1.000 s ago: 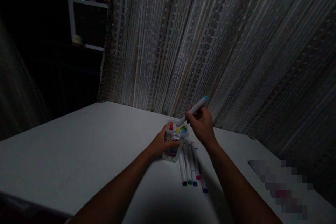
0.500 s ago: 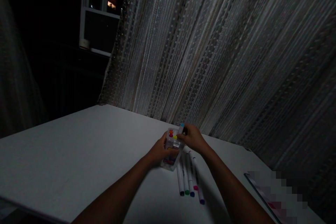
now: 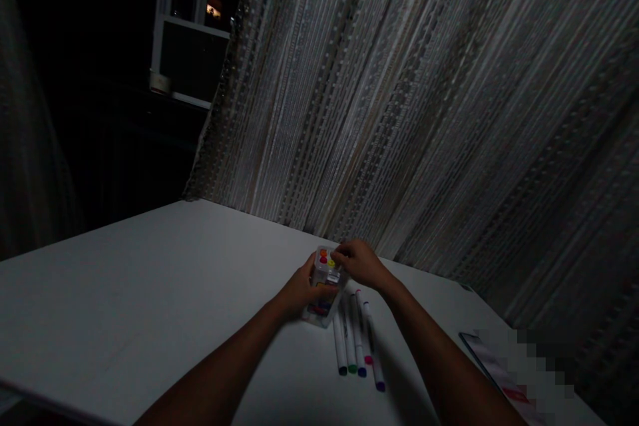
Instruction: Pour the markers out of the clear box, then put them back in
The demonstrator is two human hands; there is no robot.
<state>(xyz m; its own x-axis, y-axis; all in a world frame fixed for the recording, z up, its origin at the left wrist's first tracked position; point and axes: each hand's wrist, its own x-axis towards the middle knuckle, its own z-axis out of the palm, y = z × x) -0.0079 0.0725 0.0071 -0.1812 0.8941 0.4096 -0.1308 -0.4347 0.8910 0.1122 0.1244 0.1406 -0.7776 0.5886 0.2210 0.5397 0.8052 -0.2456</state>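
Observation:
My left hand [image 3: 304, 291] is wrapped round a clear plastic marker case [image 3: 319, 321], which stands slightly tilted over the white table. Orange, red and yellow marker ends [image 3: 323, 259] show in the case's open top. At the top right corner of the case, my right hand [image 3: 360, 262] has its fingers closed and pointing down; whatever is under them is hidden. Several white markers [image 3: 359, 346] lie side by side just right of the case, with black, green, blue, pink and purple ends toward me.
The white table [image 3: 164, 293] reaches back to a hanging striped curtain [image 3: 379, 113]. A dark-edged flat item [image 3: 482, 359], partly blurred out, lies at the right edge. Behind at the left are a window [image 3: 192, 53] and a small pale container [image 3: 160, 83]. The room is dim.
The light-blue-ended marker that stood up out of the case in my right fingers no longer shows. My right hand has shifted left over the case's top. My left hand still holds the case.

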